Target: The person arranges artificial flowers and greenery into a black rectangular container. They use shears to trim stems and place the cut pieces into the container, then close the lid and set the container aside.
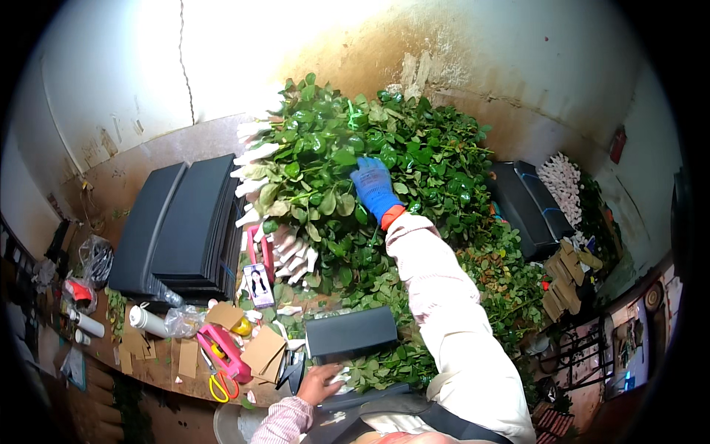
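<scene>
At the tabletop's [167, 364] front edge, the bare left hand [316, 385] lies with its fingers bent beside small white sleeved tips [344, 376] and leafy stems; whether its grip is closed on anything, I cannot tell. To its left, near the same edge, are yellow-and-red scissors [221, 388], a pink tape dispenser [234, 362] and brown cardboard pieces [264, 351]. Just beyond the hand sits a dark folded sheet [351, 334], with leaves around it. Farther in, toward the left, stand a white bottle [149, 321] and a small printed box [259, 286].

Toward the left edge, tall stacks of dark sheets [194, 222] lean side by side. Across the middle and toward the back edge lies the large heap of leafy stems [444, 159], its white-sleeved heads [254, 157] pointing left. The right hand [375, 186], in a blue glove, reaches onto the top of this heap, fingers among the leaves; its grip is hidden there, so I cannot tell whether it holds a stem. Behind rises a stained wall [355, 52].
</scene>
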